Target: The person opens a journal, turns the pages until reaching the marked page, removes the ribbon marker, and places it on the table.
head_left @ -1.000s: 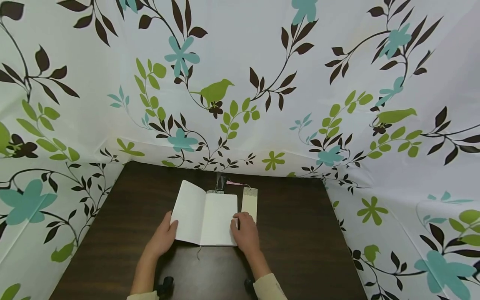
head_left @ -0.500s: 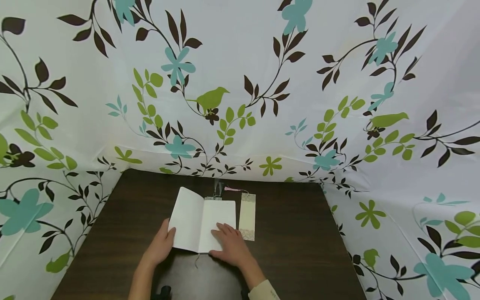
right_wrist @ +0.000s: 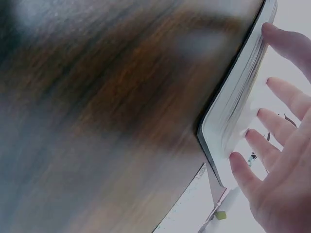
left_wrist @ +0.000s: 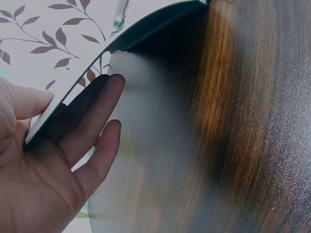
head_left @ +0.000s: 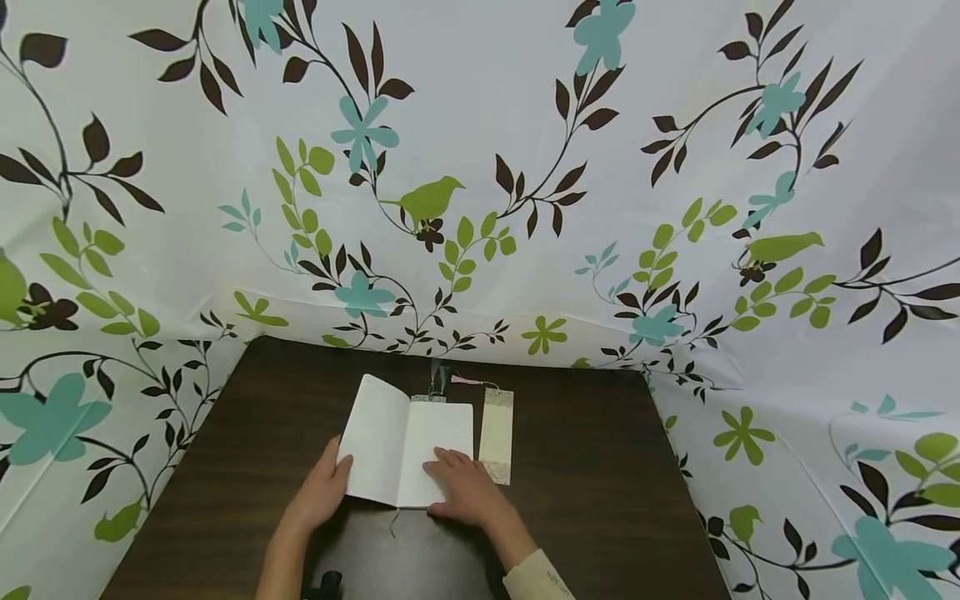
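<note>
Two hands are on the book (head_left: 377,442), which lies open on the dark table (head_left: 600,467), and the change we notice is in the right one (head_left: 471,493). A second ago it was at the book's right edge, over part of the bookmark (head_left: 496,435); now it lies on the right page (head_left: 442,425), and the bookmark shows down to its lower end, just beside the hand. For the work in hand, we judge, that means the book is steadied from both sides, one half pressed and the other held up.

We see the right hand's fingers spread and fairly straight, grasping nothing, their tips on the page. The left hand (head_left: 321,485) grips the outer edge of the left half, thumb above and fingers beneath.

The book looks blank on both visible pages, white against a dark cover. Its left half tilts up off the table, curving toward the spine, while its right half lies flat. A thin ribbon (head_left: 394,523) trails from the spine toward us.
</note>
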Demonstrator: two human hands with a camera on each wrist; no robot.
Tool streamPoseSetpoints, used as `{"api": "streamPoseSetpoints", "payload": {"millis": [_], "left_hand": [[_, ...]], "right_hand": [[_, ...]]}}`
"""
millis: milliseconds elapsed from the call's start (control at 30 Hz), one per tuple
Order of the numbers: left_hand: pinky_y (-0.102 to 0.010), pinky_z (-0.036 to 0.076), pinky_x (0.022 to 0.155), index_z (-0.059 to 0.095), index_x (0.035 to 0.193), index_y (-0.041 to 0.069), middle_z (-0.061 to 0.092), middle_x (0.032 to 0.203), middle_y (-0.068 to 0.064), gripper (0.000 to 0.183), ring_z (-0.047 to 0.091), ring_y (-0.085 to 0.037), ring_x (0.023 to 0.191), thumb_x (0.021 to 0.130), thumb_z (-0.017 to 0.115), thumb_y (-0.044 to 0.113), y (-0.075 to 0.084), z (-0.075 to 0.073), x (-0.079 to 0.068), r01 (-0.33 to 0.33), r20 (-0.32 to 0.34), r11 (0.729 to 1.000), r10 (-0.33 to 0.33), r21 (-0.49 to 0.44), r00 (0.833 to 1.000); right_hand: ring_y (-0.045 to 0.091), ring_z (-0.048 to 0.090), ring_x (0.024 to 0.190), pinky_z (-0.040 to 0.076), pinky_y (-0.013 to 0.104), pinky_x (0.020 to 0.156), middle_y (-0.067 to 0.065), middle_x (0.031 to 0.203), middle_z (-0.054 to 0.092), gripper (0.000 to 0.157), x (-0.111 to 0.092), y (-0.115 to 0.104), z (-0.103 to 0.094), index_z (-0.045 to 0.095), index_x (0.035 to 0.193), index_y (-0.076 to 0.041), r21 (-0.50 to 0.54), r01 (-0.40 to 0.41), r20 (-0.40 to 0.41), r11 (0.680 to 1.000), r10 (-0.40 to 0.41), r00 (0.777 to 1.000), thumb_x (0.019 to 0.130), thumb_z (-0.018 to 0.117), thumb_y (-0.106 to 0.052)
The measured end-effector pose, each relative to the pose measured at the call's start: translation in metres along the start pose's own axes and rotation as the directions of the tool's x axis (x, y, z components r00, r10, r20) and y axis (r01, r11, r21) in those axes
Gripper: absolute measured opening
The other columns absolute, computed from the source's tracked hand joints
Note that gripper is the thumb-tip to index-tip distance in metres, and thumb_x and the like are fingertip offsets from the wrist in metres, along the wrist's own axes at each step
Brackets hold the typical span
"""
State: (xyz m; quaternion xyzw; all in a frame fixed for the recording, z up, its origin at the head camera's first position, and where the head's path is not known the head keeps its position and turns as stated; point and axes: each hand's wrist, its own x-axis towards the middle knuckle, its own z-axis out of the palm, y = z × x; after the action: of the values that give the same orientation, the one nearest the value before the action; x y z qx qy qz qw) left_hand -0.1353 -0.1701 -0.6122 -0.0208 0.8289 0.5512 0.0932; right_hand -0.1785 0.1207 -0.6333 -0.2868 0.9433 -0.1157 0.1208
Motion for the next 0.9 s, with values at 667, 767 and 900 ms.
{"api": "streamPoseSetpoints", "payload": {"millis": [667, 767, 900], "left_hand": [[-0.066, 0.034, 0.121, 0.018, 0.165, -0.009, 0.039, 0.163, -0.036, 0.055, 0.042, -0.050, 0.151, 0.118, 0.037, 0.013, -0.004, 0.002, 0.001, -0.011, -0.008, 1.000, 0.011, -0.002, 1.000], [-0.067, 0.033, 0.122, 0.017, 0.165, -0.010, 0.038, 0.164, -0.036, 0.055, 0.041, -0.051, 0.151, 0.118, 0.036, 0.013, -0.003, 0.002, 0.001, -0.006, -0.012, 1.000, 0.006, 0.001, 1.000], [-0.067, 0.033, 0.122, 0.020, 0.164, -0.009, 0.040, 0.163, -0.036, 0.053, 0.041, -0.051, 0.151, 0.118, 0.036, 0.013, -0.002, 0.003, 0.001, 0.000, -0.022, 1.000, 0.000, 0.004, 1.000]], "right_hand": [[0.028, 0.053, 0.150, 0.046, 0.054, 0.118, 0.004, 0.162, 0.057, 0.008, -0.001, 0.012, -0.005, 0.081, 0.096, -0.026, 0.157, 0.065, -0.013, 0.986, -0.064, 0.998, 0.099, 0.078, -0.032], [0.027, 0.054, 0.150, 0.045, 0.047, 0.121, 0.005, 0.160, 0.059, 0.014, -0.002, 0.015, -0.005, 0.082, 0.087, -0.026, 0.170, 0.101, -0.027, 0.980, -0.098, 0.995, 0.100, 0.076, -0.027], [0.026, 0.057, 0.147, 0.047, 0.044, 0.119, 0.005, 0.156, 0.063, 0.014, -0.003, 0.017, -0.003, 0.083, 0.087, -0.024, 0.186, 0.123, -0.048, 0.975, -0.116, 0.992, 0.099, 0.077, -0.022]]}}
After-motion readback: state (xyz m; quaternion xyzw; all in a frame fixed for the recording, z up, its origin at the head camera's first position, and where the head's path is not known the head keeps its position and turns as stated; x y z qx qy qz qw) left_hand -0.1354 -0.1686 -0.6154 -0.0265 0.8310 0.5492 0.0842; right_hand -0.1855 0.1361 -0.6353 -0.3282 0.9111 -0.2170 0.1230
